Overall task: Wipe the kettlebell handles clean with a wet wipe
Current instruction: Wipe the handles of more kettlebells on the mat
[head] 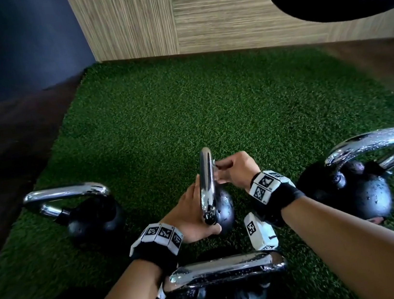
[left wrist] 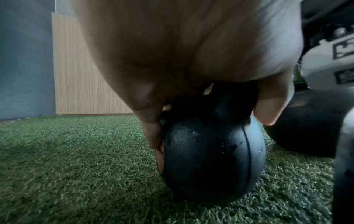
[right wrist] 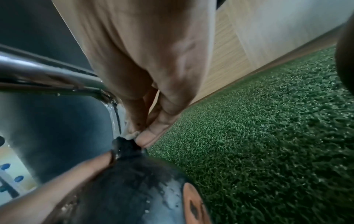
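On the green turf (head: 184, 105), a kettlebell at the far left (head: 86, 213) stands apart from the middle kettlebell (head: 220, 209), whose chrome handle (head: 207, 183) runs away from the person. The left hand (head: 190, 216) curls round the near end of that handle, steadying it. The right hand (head: 234, 172) pinches a wet wipe (head: 215, 172) against the handle's right side, and a larger kettlebell (head: 355, 183) stands farther right.
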### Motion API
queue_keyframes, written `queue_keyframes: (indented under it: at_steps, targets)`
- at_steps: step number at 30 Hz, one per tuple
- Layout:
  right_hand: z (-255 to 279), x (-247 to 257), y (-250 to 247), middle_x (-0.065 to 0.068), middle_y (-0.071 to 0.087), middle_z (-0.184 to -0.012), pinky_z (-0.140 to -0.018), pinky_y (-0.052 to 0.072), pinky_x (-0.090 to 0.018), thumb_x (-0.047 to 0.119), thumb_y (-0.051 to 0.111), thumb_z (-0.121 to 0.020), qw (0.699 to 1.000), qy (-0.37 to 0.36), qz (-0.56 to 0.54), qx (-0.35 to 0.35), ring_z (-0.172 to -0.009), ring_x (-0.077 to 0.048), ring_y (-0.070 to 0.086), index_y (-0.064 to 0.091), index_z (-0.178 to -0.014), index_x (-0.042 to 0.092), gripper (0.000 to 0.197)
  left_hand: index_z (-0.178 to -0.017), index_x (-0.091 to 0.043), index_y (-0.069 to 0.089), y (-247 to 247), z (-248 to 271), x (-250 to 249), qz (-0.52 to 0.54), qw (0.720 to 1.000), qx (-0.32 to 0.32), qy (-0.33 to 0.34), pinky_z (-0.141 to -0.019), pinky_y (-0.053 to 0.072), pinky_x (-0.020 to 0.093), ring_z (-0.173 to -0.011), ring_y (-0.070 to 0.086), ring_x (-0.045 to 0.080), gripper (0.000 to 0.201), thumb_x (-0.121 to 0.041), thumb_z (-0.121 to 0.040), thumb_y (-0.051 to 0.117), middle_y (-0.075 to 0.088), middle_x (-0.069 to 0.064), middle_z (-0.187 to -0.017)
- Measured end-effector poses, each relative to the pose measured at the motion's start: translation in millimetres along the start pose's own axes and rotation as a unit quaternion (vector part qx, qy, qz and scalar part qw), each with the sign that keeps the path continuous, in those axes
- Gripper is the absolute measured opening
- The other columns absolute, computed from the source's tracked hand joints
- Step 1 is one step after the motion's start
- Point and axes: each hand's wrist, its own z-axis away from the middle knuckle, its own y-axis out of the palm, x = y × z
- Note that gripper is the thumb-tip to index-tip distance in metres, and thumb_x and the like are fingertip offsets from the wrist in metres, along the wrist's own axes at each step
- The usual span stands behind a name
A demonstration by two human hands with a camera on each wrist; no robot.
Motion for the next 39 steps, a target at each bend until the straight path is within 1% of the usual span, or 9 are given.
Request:
queue_keyframes:
  at_steps: [2, 12, 16, 20, 25, 29, 32, 35, 39]
  targets:
    - [-2, 7, 1, -0.004, 0.077, -0.074, -0.058, 0.059, -0.019, -0.002, 0.076, -0.083, 0.998, -0.004, -0.046, -0.030, -0.062, -0.011, 0.074, 0.074, -0.103, -0.001, 0.020, -0.160, -0.020, -0.006, 0, -2, 1, -0.016, 1.000, 0.001, 0.003, -0.125, 0.028, 0.044, -0.154, 0.020, 0.022, 0.124, -0.041, -0.077, 0.084, 0.012, 0.002, -0.166]
    - [-10, 9, -1, -0.001, 0.079, -0.081, -0.071, 0.062, -0.030, 0.008, 0.081, -0.081, 0.991, -0.095, -0.052, -0.082, -0.078, -0.022, 0.077, 0.080, -0.085, 0.027, 0.019, -0.160, -0.022, -0.005, 0, -7, 6, -0.003, 1.000, -0.002, -0.017, -0.122, 0.032, 0.046, -0.150, 0.027, 0.024, 0.126, -0.044, -0.073, 0.084, 0.017, 0.002, -0.163]
    - [-6, 17, -6, -0.001, 0.077, -0.098, -0.075, 0.059, -0.026, 0.013, 0.078, -0.084, 0.966, -0.221, 0.069, -0.111, -0.082, -0.013, 0.072, 0.078, -0.109, 0.017, 0.025, -0.159, -0.027, 0.005, -3, -11, 9, 0.013, 0.999, 0.011, -0.028, -0.121, 0.034, 0.046, -0.145, 0.033, 0.025, 0.117, -0.046, -0.072, 0.081, 0.024, 0.001, -0.157]
    - [6, 29, -14, 0.002, 0.074, -0.090, -0.066, 0.056, -0.024, 0.015, 0.080, -0.082, 0.943, -0.286, 0.156, -0.066, -0.073, -0.013, 0.068, 0.079, -0.107, 0.016, 0.025, -0.154, -0.027, 0.019, -6, -14, 10, 0.028, 0.999, 0.007, -0.020, -0.117, 0.038, 0.045, -0.137, 0.041, 0.024, 0.102, -0.043, -0.074, 0.080, 0.036, 0.002, -0.147]
    - [6, 55, -19, -0.001, 0.077, -0.093, -0.063, 0.053, -0.008, 0.011, 0.081, -0.081, 0.954, -0.258, 0.151, -0.018, -0.062, 0.008, 0.067, 0.078, -0.105, 0.009, 0.025, -0.140, -0.031, 0.041, -11, -22, 10, 0.013, 0.997, 0.037, -0.070, -0.116, 0.036, 0.046, -0.130, 0.042, 0.019, 0.084, -0.058, -0.065, 0.068, 0.045, -0.001, -0.141]
    - [18, 61, -17, 0.021, 0.069, -0.078, -0.056, 0.045, -0.002, 0.020, 0.088, -0.072, 0.943, -0.267, 0.195, 0.045, -0.059, 0.015, 0.061, 0.081, -0.097, 0.019, 0.026, -0.133, -0.031, 0.047, -14, -28, 22, 0.091, 0.991, 0.036, -0.095, -0.112, 0.043, 0.046, -0.127, 0.053, 0.024, 0.082, -0.057, -0.059, 0.072, 0.054, 0.004, -0.138]
    - [26, 68, -14, 0.020, 0.071, -0.076, -0.064, 0.052, -0.008, 0.019, 0.091, -0.069, 0.944, -0.264, 0.186, 0.073, -0.066, 0.011, 0.066, 0.081, -0.093, 0.021, 0.026, -0.148, -0.047, 0.025, -13, -27, 25, 0.150, 0.987, -0.001, -0.055, -0.118, 0.037, 0.044, -0.136, 0.047, 0.020, 0.105, -0.042, -0.058, 0.079, 0.048, -0.001, -0.149]
    - [28, 76, -14, 0.008, 0.076, -0.081, -0.065, 0.058, -0.017, 0.014, 0.089, -0.070, 0.956, -0.235, 0.143, 0.101, -0.069, -0.002, 0.072, 0.080, -0.090, 0.013, 0.022, -0.143, -0.050, 0.032, -15, -26, 19, 0.175, 0.983, -0.007, -0.048, -0.117, 0.038, 0.047, -0.132, 0.050, 0.025, 0.098, -0.041, -0.057, 0.077, 0.052, 0.005, -0.142]
    - [41, 71, -7, 0.000, 0.078, -0.083, -0.072, 0.064, -0.036, 0.017, 0.093, -0.064, 0.956, -0.216, 0.149, 0.129, -0.075, -0.014, 0.075, 0.076, -0.084, 0.012, 0.026, -0.145, -0.013, 0.046, -17, -27, 17, 0.166, 0.985, 0.018, -0.043, -0.115, 0.038, 0.041, -0.134, 0.047, 0.037, 0.091, -0.038, -0.062, 0.075, 0.056, 0.016, -0.135]
